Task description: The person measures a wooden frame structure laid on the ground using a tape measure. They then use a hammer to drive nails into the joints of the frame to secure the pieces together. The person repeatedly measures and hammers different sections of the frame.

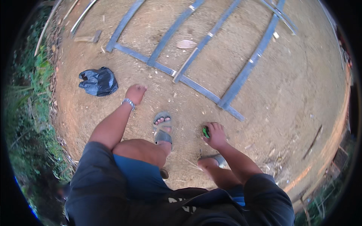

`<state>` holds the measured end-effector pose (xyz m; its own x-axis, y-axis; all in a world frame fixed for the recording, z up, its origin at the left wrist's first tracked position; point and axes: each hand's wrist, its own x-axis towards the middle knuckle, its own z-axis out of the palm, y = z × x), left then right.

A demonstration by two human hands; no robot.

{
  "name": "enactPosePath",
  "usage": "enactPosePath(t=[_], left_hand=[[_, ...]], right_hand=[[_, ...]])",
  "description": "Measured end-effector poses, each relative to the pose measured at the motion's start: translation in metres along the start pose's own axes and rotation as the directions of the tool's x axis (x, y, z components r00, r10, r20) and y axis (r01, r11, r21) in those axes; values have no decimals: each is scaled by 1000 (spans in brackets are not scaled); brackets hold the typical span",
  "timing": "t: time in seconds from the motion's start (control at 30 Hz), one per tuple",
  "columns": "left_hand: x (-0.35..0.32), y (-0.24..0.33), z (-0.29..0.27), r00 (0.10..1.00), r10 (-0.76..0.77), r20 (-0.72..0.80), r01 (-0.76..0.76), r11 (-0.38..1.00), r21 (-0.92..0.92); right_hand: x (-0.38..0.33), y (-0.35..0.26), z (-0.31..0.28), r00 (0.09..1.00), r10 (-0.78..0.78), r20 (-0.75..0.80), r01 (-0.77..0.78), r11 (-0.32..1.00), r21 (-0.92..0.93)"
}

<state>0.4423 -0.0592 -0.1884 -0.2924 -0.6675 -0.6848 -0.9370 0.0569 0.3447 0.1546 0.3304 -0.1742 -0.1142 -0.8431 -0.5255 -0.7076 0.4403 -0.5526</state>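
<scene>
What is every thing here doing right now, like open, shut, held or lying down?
Left hand: loosely curled, holding nothing, wearing a silver bracelet.
Right hand: closed around a small green object.
Long grey-blue wooden frame: lying flat on the dirt ground.
Crumpled dark blue plastic bag: lying on the dirt, collapsed.
Grey sandal: worn on the foot, planted forward.
</scene>
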Motion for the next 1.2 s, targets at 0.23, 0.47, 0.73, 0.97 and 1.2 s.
enactPosePath(t=[0.23,0.47,0.73,0.97,1.2], left_hand=[[106,-38,-90,909,127,-396,18,940,341],[137,-41,-125,921,-9,-389,156,924,350],[182,-71,-175,850,-44,-525,251,910,330],[213,-71,-196,849,-182,-496,295,942,159],[228,-82,-189,797,-218,-563,329,939,101]], right_hand=[[36,100,-22,802,186,-568,-247,969,-32],[29,101,-22,830,291,-476,-356,933,-50],[27,107,-6,812,263,-521,-372,921,-114],[28,108,-1,814,322,-483,-426,897,-120],[30,112,3,818,322,-477,-437,887,-149]])
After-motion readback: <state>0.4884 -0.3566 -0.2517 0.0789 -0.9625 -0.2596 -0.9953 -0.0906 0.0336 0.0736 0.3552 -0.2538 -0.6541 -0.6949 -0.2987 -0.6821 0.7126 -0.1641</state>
